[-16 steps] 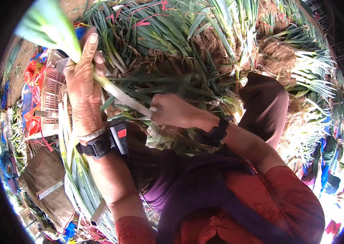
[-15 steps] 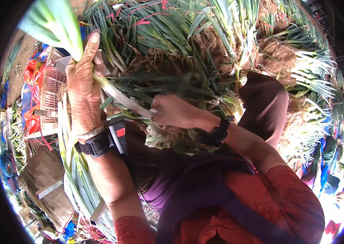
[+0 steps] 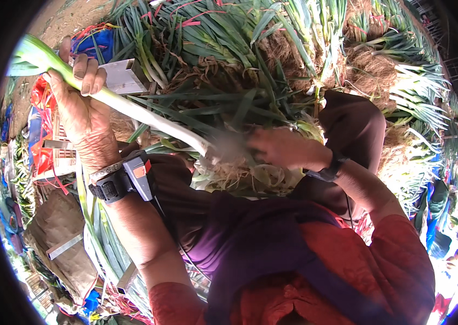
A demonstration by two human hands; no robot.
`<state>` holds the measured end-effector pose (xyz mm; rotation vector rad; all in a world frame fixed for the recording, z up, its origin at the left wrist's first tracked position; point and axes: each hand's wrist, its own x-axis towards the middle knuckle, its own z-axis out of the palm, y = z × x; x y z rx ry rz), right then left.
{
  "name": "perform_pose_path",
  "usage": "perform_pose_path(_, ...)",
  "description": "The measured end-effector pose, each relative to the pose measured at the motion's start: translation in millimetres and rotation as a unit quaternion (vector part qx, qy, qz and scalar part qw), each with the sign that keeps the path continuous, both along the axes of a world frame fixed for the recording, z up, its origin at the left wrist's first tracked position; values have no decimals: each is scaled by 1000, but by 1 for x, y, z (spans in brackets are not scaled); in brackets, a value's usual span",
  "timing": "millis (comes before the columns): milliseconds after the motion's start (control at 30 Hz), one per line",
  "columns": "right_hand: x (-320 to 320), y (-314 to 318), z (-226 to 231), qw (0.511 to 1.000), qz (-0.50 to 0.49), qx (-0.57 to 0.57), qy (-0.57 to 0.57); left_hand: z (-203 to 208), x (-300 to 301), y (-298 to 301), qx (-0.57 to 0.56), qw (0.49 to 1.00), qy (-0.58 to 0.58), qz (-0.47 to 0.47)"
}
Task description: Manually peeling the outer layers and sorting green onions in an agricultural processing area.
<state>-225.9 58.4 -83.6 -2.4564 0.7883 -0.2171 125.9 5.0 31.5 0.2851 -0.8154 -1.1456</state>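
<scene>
My left hand (image 3: 84, 105) is wrapped round a leek (image 3: 150, 117) near its leafy end, which reaches toward the upper left. The long white shank slants down to the right, and its root end points at my right hand (image 3: 286, 149). That hand is smeared by motion, so its fingers do not show clearly. A grey blur lies between it and the root end; what it is, I cannot make out. Just below, a heap of pale roots and peeled leaves (image 3: 245, 176) lies between my legs.
Bundles of leeks (image 3: 207, 40) tied with pink string fill the far side, and more with brown roots (image 3: 370, 73) stretch right. A square metal tube (image 3: 126, 76) juts out beyond my left hand. Cleaned leeks (image 3: 112, 244) lie along my left forearm, beside a brown sheet (image 3: 58, 233).
My left hand has moved left and turned, drawing the leek away. My right hand has left the leek's root end and swung to the right.
</scene>
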Motion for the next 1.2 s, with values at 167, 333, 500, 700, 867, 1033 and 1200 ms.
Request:
perform_pose_path(167,54,-26,68,953,-63,185,-231,-3,-7,1,14,1000,12,4)
perform_pose_path(333,93,-21,68,991,-90,38,-89,0,-20,-2,21,1000,-5,-6)
perform_pose_path(500,91,-17,63,988,-106,-23,-109,4,-33,3,31,999,-16,4)
perform_pose_path(700,94,-10,56,988,-78,-119,-65,1,-34,2,61,998,6,23)
perform_pose_path(867,84,-3,58,995,-34,-64,-62,-3,-23,0,81,994,-26,72)
perform_pose_path(1033,64,-4,68,998,-36,4,-53,-5,-23,0,89,993,-16,75)
perform_pose_path(1200,55,-2,66,996,-13,-22,-83,-7,-20,-2,89,993,2,75)
